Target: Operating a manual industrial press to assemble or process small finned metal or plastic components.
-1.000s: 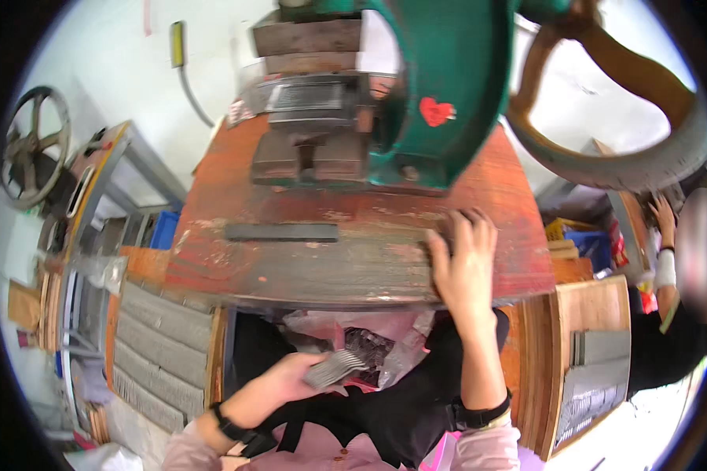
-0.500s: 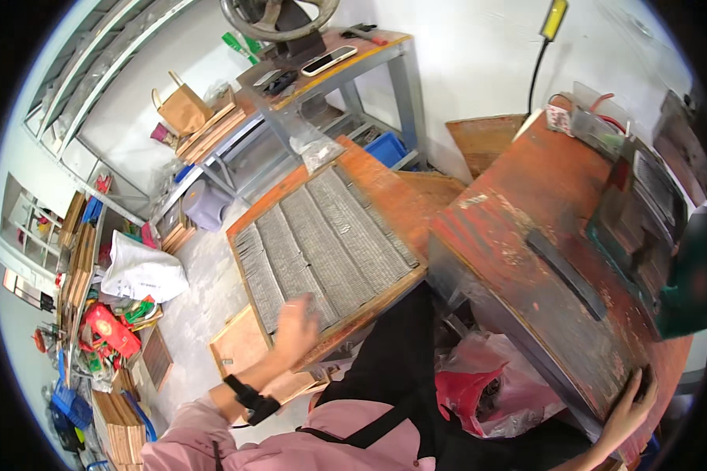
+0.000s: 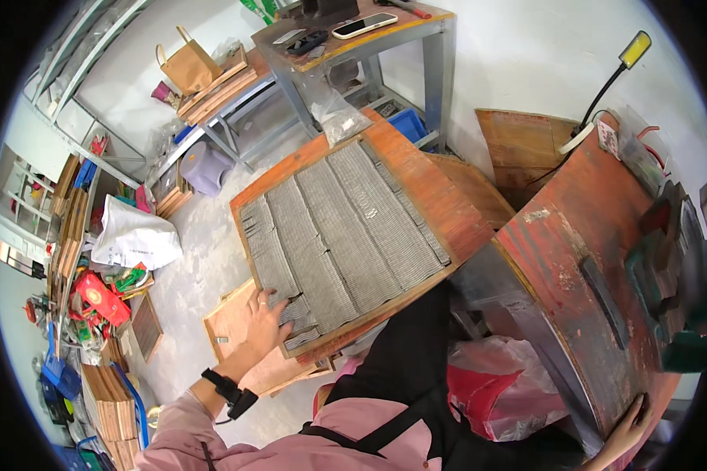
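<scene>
A shallow wooden tray stands in front of me, tilted in view. Side by side in it lie several grey, finely ribbed strips; I cannot make out what they are made of. At the tray's near left corner, my left hand rests with fingers apart on the end of the leftmost rows, where a short section looks separated by a dark gap. A ring shows on one finger. My right hand lies at the near edge of the worn red-brown table, fingers stretched out and partly hidden.
A dark flat bar and a green machine are on the right table. Below hangs a clear and red plastic bag. A clear bag sits at the tray's far corner. Behind stands a bench with a phone.
The view has shifted, so the tray and right table appear displaced. My left hand has moved from above the strips to the tray's near left corner. My right hand stays at the table edge.
</scene>
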